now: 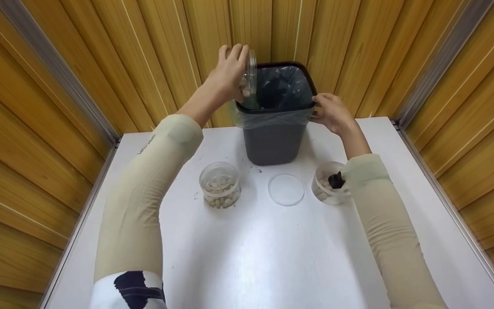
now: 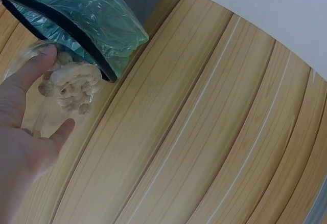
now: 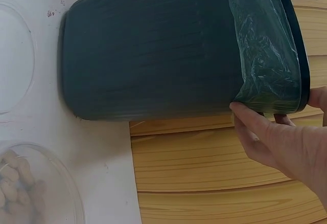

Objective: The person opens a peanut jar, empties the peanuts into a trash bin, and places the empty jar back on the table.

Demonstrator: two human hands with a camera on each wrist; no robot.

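My left hand (image 1: 228,73) grips a clear round plastic jar (image 1: 252,73), tipped on its side at the left rim of a dark grey trash bin (image 1: 272,143). Pale, shell-like pieces (image 2: 76,83) lie inside the jar, seen in the left wrist view. A thin plastic bag (image 1: 287,83) lines the bin and folds over its black rim. At the bin's right side, my right hand (image 1: 334,112) holds the rim, its fingers against the folded bag in the right wrist view. The far side of the left hand's grip is hidden.
On the white table (image 1: 247,257), a clear jar of pale nuts (image 1: 220,185) stands front left of the bin. A clear lid (image 1: 286,189) lies in the middle. A jar with what look like peanuts (image 3: 18,188) stands by the right forearm. Wood-patterned walls (image 1: 161,56) surround the table.
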